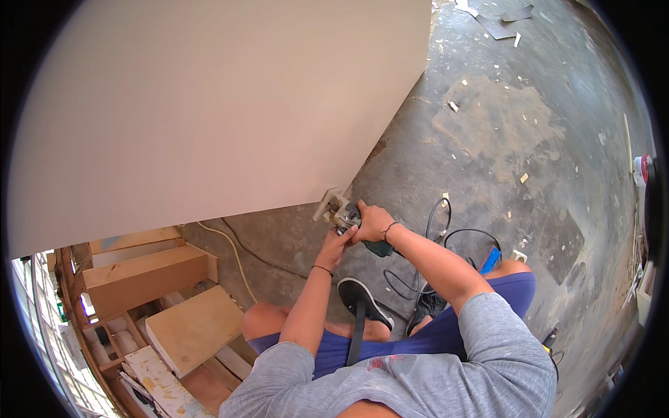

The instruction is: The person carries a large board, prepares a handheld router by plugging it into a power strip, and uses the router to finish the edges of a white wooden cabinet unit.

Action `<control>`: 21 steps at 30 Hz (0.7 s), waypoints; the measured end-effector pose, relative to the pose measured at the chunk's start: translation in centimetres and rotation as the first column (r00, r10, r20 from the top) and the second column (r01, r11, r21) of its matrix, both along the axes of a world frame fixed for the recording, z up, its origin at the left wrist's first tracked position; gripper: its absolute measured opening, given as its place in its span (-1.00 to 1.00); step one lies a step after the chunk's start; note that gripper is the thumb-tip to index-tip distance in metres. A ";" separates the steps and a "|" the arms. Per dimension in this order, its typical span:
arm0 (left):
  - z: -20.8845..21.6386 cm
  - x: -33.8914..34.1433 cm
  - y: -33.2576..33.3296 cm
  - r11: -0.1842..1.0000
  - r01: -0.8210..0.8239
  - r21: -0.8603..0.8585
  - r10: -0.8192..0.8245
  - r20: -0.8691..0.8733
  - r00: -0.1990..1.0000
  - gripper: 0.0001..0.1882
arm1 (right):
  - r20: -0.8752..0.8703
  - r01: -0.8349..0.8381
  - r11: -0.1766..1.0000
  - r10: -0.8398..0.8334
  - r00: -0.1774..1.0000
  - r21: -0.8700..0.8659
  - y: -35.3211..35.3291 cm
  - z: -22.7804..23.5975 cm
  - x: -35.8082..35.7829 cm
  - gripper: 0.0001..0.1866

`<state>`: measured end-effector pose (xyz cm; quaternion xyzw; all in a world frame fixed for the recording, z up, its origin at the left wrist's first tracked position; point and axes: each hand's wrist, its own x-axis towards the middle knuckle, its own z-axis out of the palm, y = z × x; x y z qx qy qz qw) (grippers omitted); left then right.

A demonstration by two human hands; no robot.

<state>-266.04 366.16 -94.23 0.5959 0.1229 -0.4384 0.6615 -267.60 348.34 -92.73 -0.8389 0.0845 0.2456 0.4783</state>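
A trim router (377, 247) with a dark green body and a pale, dusty base plate is held in front of me, close to the near right corner of a large pale board (230, 118). My right hand (374, 221) is wrapped round the router's body. My left hand (337, 246) is closed on its side, with the fingertips near the base. The base plate is tilted and faces the board's edge; I cannot tell whether the two touch. The router's bit is hidden.
A black cord (449, 232) loops over the concrete floor (488, 181) beside my right leg, near a blue object (490, 260). Wooden boxes and panels (195, 327) are stacked at the left. Wood chips and sawdust (502, 115) lie scattered at the far right.
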 end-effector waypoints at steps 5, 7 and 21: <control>-1.8 -0.1 0.0 1.000 -0.011 0.003 0.011 -0.014 1.000 -0.62 | 0.006 -0.003 1.000 0.003 1.000 0.001 0.0 -1.6 -0.1 -0.03; -2.4 -0.1 0.0 1.000 -0.018 0.005 0.018 -0.022 1.000 -0.62 | 0.005 -0.010 1.000 0.010 1.000 -0.006 0.0 -2.3 -0.1 -0.02; -5.3 0.1 -0.3 0.997 0.000 0.076 0.005 -0.064 0.998 -0.62 | 0.002 -0.017 0.999 0.017 1.000 -0.035 0.1 -6.6 0.0 -0.05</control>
